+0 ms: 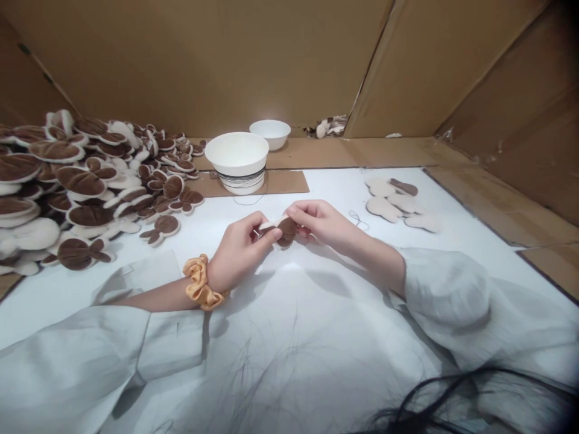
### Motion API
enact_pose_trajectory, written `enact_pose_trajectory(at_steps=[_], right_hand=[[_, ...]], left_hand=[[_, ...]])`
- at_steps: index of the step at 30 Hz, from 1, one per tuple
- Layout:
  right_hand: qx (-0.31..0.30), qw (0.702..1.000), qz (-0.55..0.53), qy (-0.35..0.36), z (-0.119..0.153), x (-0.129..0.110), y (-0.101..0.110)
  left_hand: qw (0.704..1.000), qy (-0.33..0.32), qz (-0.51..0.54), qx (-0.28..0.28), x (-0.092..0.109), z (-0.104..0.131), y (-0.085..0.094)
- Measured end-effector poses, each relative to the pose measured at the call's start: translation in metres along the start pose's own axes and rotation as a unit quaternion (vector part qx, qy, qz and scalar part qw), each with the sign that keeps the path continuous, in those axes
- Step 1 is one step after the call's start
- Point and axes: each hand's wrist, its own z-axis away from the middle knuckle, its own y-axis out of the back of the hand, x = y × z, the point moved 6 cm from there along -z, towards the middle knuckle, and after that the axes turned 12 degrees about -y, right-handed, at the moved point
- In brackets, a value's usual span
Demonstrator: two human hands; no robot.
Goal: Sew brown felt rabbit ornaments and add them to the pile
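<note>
A small brown-and-cream plush fabric piece (286,233) is held above the white work surface in front of me. My left hand (239,248) is closed on its left side, thumb lying along the top. At its upper right edge, my right hand (322,222) pinches the same piece between thumb and fingers. The other fingertips of both hands are partly hidden. A thin dark thread (359,220) lies in loops just beyond my right wrist. An orange scrunchie (203,283) circles my left wrist.
A heap of brown-and-cream plush pieces (85,181) fills the left side. A white bowl (236,150) wound with dark thread stands ahead, a second white bowl (270,134) behind it. Several pale pieces (384,208) lie at right. Cardboard walls (217,66) enclose the table.
</note>
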Motion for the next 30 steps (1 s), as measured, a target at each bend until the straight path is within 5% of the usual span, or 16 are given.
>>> enact_pose_trajectory(at_steps=[6,12,23,30], right_hand=[[-0.039,0.993,0.032,0.107,0.006,-0.008,0.0],[-0.006,0.987,0.039,0.156,0.007,-0.009,0.003],[0.09,0.988,0.04,0.119,0.009,-0.005,0.003],[0.043,0.996,0.001,0.074,0.005,0.008,-0.005]], left_hand=[[0.995,0.042,0.072,0.058,-0.007,-0.001,0.005],[0.995,0.028,0.085,0.043,-0.004,-0.001,0.003],[0.998,0.039,0.027,0.027,-0.006,0.001,0.001],[0.992,0.067,0.06,0.088,-0.013,0.0,0.007]])
